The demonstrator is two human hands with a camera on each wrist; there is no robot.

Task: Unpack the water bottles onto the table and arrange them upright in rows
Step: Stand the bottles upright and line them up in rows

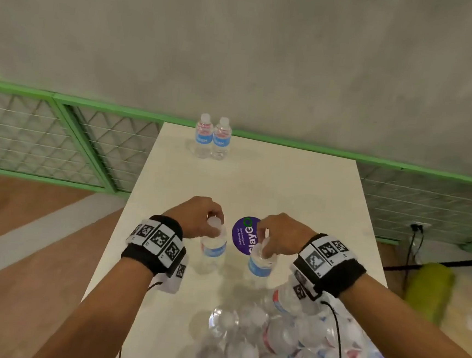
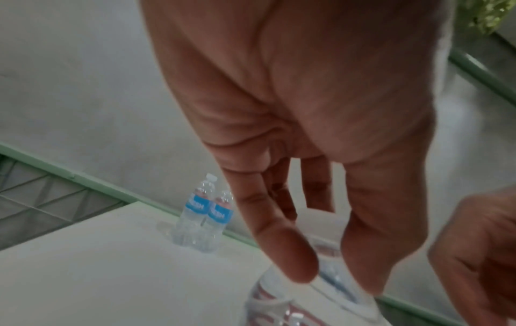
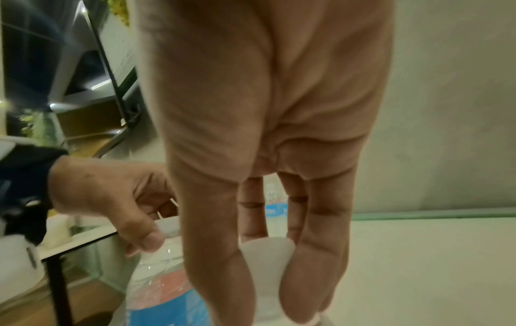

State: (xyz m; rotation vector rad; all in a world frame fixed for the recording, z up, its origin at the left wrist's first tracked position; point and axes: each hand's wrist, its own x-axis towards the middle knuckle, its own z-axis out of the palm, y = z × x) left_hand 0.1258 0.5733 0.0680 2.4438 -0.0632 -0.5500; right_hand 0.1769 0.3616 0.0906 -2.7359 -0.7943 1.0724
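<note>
Two clear water bottles with blue labels point(image 1: 212, 138) stand upright side by side at the far edge of the white table point(image 1: 299, 190); the left wrist view also shows this pair point(image 2: 202, 220). My left hand point(image 1: 214, 219) pinches the white cap of a bottle point(image 1: 213, 248) held upright at mid-table. My right hand point(image 1: 265, 242) grips the cap point(image 3: 268, 258) of a second bottle point(image 1: 260, 263), which leans slightly. Whether these two bottles touch the table I cannot tell. A shrink-wrapped pack of several bottles point(image 1: 286, 343) lies at the near right.
A round purple sticker point(image 1: 245, 235) lies on the table between my hands. A green-framed mesh fence point(image 1: 61, 135) and a grey wall stand behind the table. Wooden floor lies to the left; cables and a yellow-green object point(image 1: 427, 290) lie to the right.
</note>
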